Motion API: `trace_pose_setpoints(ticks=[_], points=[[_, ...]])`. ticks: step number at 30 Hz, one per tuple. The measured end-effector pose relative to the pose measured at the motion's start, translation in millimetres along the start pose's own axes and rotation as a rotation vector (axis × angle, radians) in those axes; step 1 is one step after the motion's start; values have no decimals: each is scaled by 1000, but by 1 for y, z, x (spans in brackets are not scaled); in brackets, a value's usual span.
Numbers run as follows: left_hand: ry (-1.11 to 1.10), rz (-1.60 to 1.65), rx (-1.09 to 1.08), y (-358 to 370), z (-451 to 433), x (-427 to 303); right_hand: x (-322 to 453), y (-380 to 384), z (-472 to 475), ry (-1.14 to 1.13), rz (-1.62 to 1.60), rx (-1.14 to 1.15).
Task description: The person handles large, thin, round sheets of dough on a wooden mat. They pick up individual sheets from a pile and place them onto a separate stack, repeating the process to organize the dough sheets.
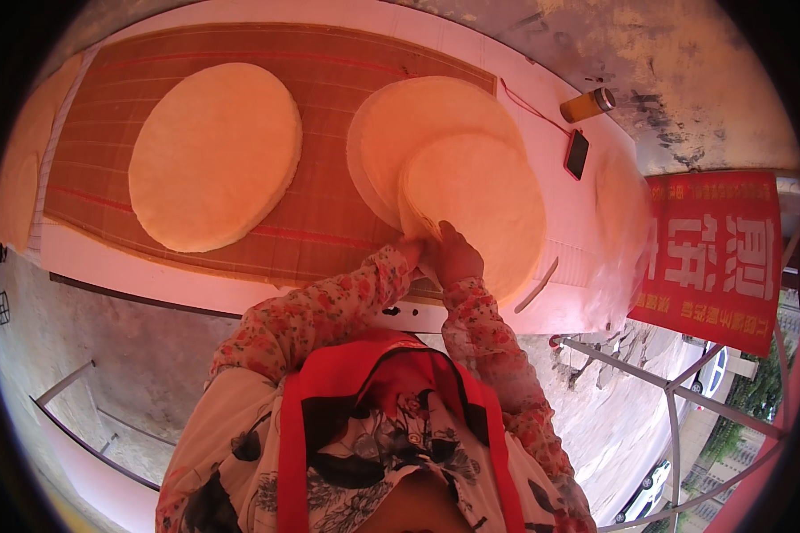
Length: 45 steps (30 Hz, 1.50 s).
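Both of my hands meet at the near left edge of a stack of thin round flatbreads (480, 200), whose layered rims show there. My right hand (460, 258) grips that edge, thumb and fingers bent around it. Right beside it, my left hand (410, 252) touches the same edge; its fingertips are partly hidden, so its hold is unclear. Beneath the folded or shifted upper layers, a wider pale flatbread (380, 153) shows on the far left side. A separate thick pile of round flatbreads (213, 156) lies further left on the brown slatted mat (327, 166).
Right of the stack lies a thin flat strip (537, 285) on the white table cover (573, 233). A phone (577, 154) with a red cord and a tumbler (587, 105) are at the far right. A red banner (713, 260) with writing hangs off the right end beside metal frame bars (613, 363).
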<state>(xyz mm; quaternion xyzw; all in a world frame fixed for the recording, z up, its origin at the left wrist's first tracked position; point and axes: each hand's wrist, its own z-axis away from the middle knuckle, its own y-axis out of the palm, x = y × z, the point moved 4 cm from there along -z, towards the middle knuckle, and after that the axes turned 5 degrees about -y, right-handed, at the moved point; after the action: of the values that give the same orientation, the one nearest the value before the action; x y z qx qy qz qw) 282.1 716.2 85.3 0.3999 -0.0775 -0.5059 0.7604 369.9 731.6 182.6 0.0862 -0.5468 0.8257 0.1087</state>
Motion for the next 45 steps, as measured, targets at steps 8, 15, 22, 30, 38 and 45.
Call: trace_pose_setpoints(ticks=[8, 15, 22, 30, 38, 45], points=[[2, -44, -223, 3, 19, 0, -76, -283, 17, -255, 8, -597], [63, 194, -163, -7, 11, 5, -18, -181, 45, -433, 217, -711], [113, 174, -24, -9, 16, 5, -31, 32, 38, -398, 34, -352], [45, 339, 5, -5, 23, 0, -34, 40, 47, -407, 62, -356], [159, -111, -226, -21, 2, 8, -1, 23, 88, -539, -85, -413], [134, 79, -28, 22, 29, -18, -92, 107, 113, 80, -2269, 305]])
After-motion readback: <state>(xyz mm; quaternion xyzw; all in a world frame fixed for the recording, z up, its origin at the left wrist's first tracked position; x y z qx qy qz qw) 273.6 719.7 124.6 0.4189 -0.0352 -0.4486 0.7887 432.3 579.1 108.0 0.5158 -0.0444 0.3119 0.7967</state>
